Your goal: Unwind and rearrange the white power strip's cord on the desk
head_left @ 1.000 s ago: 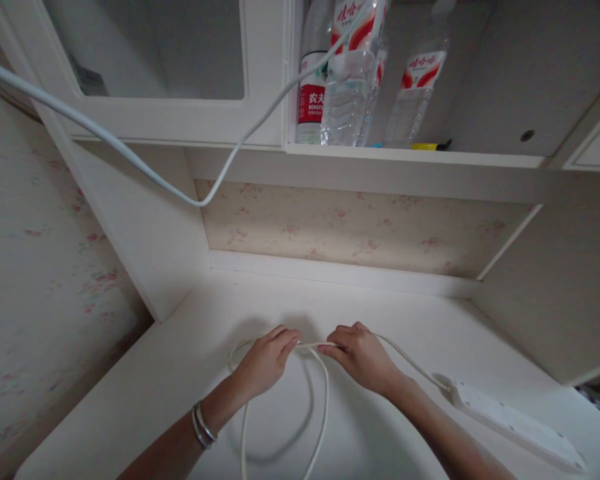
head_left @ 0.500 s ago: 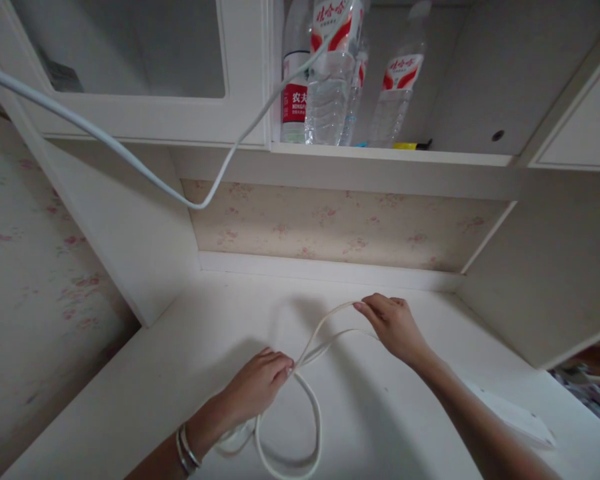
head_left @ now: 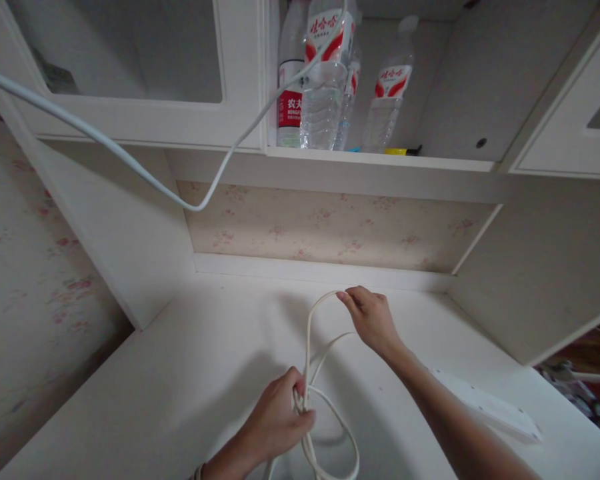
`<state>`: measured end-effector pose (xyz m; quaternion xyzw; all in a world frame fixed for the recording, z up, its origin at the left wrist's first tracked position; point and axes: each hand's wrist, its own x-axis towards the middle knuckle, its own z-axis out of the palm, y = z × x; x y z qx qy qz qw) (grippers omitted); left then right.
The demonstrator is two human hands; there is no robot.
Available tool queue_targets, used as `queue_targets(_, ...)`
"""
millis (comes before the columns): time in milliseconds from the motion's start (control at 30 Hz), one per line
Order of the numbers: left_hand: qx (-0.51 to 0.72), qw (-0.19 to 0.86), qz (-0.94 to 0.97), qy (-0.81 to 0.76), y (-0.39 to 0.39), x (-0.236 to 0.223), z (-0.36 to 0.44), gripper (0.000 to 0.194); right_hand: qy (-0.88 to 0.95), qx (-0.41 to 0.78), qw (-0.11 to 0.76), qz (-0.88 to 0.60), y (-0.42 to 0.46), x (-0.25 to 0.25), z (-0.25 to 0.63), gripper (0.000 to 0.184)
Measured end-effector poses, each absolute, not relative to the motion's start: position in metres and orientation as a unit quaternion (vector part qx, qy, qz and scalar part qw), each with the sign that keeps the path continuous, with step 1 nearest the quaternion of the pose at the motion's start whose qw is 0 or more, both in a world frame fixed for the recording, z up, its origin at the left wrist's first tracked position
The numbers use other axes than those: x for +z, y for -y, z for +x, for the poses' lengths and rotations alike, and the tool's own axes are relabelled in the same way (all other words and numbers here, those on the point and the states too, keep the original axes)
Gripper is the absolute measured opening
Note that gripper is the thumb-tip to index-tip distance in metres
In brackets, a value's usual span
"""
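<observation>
A white power cord (head_left: 309, 333) lies in loops on the white desk (head_left: 190, 373). My left hand (head_left: 280, 420) is closed round a bundle of the cord's loops low in the view. My right hand (head_left: 370, 317) is farther back and pinches a raised loop of the same cord. The cord leads to a white power strip (head_left: 485, 408) lying on the desk at the right, partly hidden behind my right forearm.
A shelf above holds several water bottles (head_left: 325, 87) and a yellow marker (head_left: 397, 151). Another white cable (head_left: 130, 163) hangs across from the upper left to the shelf. Cabinet walls close in on the left and right; floral wallpaper (head_left: 330, 227) backs the niche.
My left hand has drawn back toward me and gathered more loops. My right hand has moved left and away, lifting a tall loop of the cord.
</observation>
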<state>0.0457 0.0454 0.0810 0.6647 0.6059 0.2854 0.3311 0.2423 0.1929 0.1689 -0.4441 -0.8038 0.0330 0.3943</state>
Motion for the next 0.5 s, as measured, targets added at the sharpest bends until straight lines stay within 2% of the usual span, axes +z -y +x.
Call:
queue_targets(133,0.236,0.226,0.705,-0.630,-0.061,0.085,0.032,0.023,0.779,0.044,0.414,-0.470,-0.203,0.183,0.258,0.040)
queue_targets(300,0.129,0.100,0.773,-0.613,-0.082,0.111,-0.001,0.025,0.707,0.092,0.431,-0.554,-0.218,0.200,0.288,0.044)
queue_targets(500,0.052,0.030,0.773,-0.631,-0.092,0.109,-0.027,0.025,0.653,0.136,0.416,-0.617,-0.233,0.184,0.326,0.051)
